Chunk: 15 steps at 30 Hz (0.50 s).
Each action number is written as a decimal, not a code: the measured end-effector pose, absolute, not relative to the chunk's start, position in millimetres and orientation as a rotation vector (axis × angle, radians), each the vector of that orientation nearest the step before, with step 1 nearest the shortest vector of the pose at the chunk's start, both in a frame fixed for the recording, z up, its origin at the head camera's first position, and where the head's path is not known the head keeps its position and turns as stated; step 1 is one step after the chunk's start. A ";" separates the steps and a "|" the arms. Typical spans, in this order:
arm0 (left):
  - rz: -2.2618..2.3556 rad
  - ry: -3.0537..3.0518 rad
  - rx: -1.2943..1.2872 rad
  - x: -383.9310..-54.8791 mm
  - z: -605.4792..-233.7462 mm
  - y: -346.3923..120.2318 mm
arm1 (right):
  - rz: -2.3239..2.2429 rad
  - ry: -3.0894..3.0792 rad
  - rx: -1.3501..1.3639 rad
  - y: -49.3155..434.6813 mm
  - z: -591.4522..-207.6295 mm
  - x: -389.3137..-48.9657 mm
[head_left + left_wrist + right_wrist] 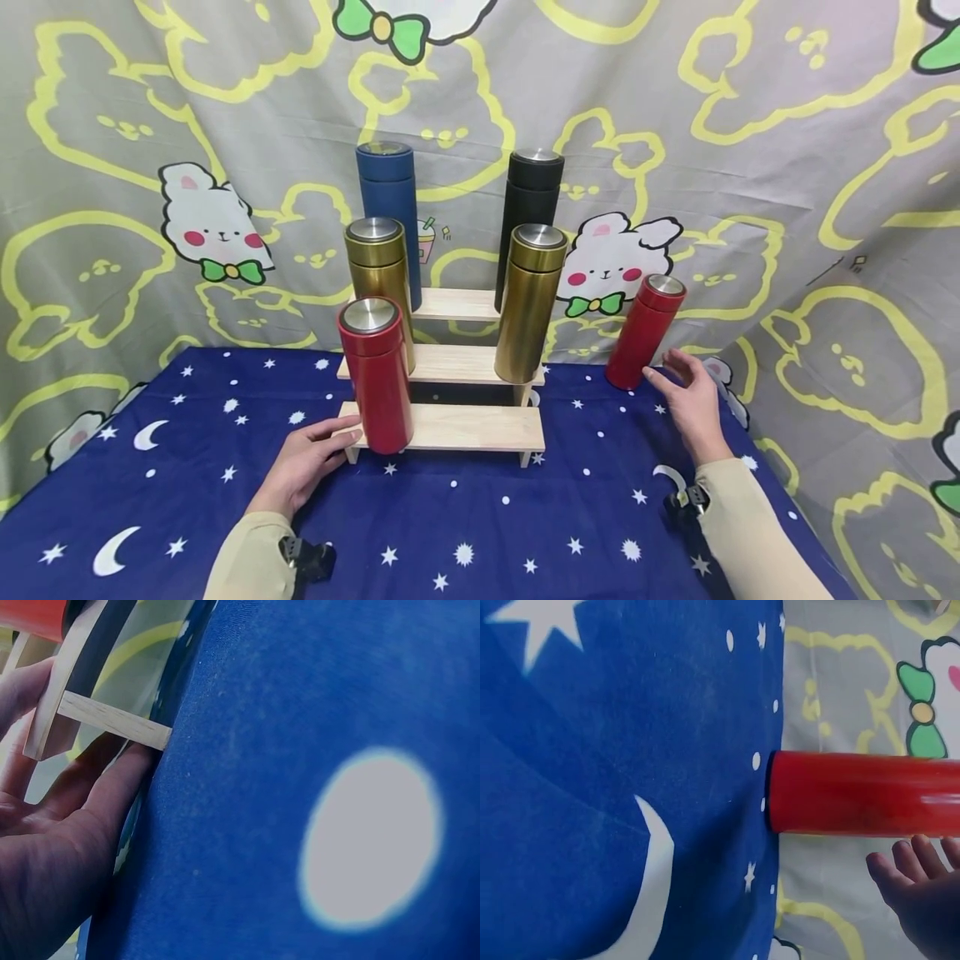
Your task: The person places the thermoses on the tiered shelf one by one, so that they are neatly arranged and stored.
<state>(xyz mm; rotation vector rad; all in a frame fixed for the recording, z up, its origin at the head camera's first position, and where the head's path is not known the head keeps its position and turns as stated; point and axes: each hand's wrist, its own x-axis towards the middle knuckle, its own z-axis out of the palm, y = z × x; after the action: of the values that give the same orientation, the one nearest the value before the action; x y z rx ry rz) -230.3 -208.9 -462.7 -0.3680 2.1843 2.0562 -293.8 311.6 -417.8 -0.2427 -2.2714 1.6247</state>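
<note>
A three-step wooden stand (465,427) carries several thermos flasks. My left hand (303,462) grips the left end of its lowest step beside a red flask (382,392); the left wrist view shows digits on both sides of the plank (56,705), near a leg. Two gold flasks (528,312) stand on the middle step, with a blue flask (390,200) and a black flask (528,200) on the top one. Right of the stand, another red flask (645,333) is upright on the cloth. My right hand (693,404) is beside it, fingers loosely bent, holding nothing.
A dark blue cloth (465,533) with white stars and moons covers the table. Behind and at the right hangs a grey curtain (285,142) with cartoon prints. Small black devices (307,558) are strapped at both wrists.
</note>
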 end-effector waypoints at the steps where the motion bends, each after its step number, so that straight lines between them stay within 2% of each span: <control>1: 2.050 2.188 -0.371 -229.5 -463.0 -208.8 | 1.639 -2.255 -0.251 311.7 -418.9 -295.7; 15: 2.055 2.190 -0.360 -229.7 -464.1 -209.5 | 1.545 -2.410 -0.285 314.0 -421.7 -318.7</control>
<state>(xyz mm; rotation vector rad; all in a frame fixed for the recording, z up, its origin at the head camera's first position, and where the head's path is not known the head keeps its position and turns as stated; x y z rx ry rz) -229.7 -209.5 -464.1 -0.3599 2.1903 2.0546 -318.7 314.0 -421.7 -0.2849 -2.4099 1.5452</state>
